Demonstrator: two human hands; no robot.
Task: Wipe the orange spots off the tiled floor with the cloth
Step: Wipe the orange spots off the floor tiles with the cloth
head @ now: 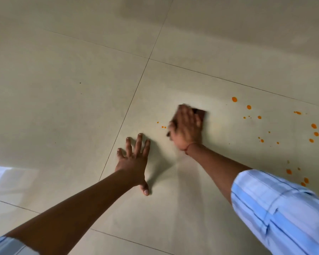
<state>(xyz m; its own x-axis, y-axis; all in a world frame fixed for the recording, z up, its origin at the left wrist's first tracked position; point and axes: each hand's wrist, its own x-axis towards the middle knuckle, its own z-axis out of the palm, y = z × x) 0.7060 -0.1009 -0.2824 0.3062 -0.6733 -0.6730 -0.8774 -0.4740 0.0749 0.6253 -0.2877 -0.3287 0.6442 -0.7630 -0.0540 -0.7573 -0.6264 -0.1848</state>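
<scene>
Dark cloth [201,112] flat on tiled floor [63,89], beneath right hand [186,128]; fingers [186,115] straight, pressing it, blurred. Left hand [134,161] splayed flat on floor. Orange spots [313,126] mostly right of cloth, a few just left

Smooth, glossy beige tiled floor [81,74] with thin dark grout lines, reflecting window light at the near left. Wet-looking orange spots [313,126] sit on the tile to the right. A dark cloth [201,113] looks matt. A light blue striped woven-fabric sleeve [280,208] at near right.
</scene>
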